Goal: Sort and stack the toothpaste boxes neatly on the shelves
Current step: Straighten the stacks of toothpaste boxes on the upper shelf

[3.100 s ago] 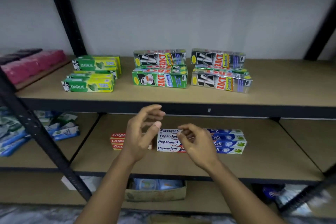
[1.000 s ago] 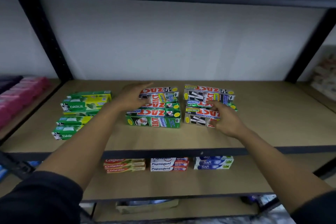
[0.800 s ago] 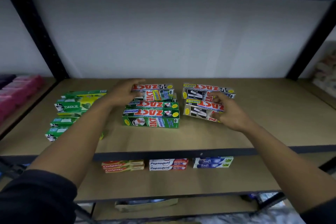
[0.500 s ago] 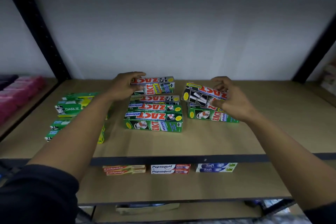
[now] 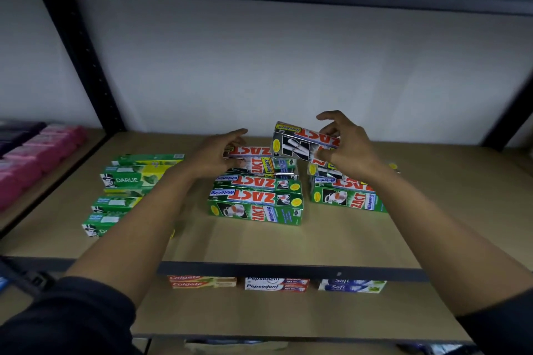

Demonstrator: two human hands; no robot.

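We pinch a silver Zact box point(image 5: 300, 143) aloft in our right hand point(image 5: 347, 148) (tilted); left hand point(image 5: 215, 155) grips the middle stack's top box point(image 5: 255, 151).

Both forearms are extending forward, bare below dark sleeves point(image 5: 57, 320). The left hand point(image 5: 215, 157) is reaching low, with its fingers curling round the left end of the top stacked box point(image 5: 253, 151). The right hand point(image 5: 349, 150) is sitting higher, with thumb and fingers pinching the right end of a tilted silver box point(image 5: 300, 144).
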